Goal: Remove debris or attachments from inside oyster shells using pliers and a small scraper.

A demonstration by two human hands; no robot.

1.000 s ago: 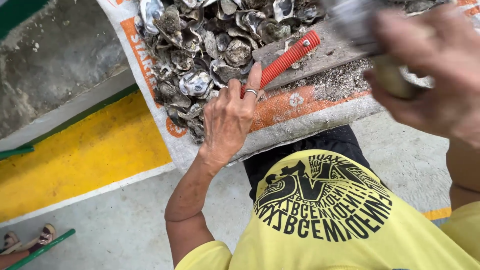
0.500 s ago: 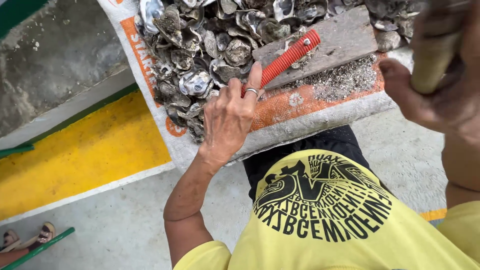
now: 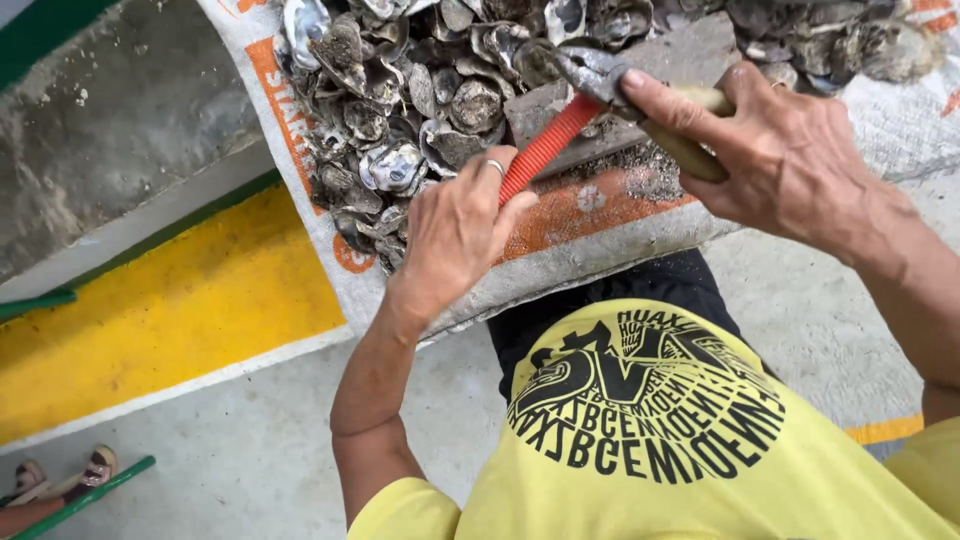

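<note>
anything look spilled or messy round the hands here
Yes: gritty grey shell debris lies scattered on the sack below the grey block, between the left hand and right hand. Nothing else looks askew.

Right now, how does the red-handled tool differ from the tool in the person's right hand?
The red-handled tool has a ribbed red grip and lies slanted under the left hand, which rests on it. The other tool has a plain tan handle, and the right hand is wrapped round it. The red grip shows along its length; the tan handle is mostly hidden by fingers. Both reach the board beside the shells.
</note>
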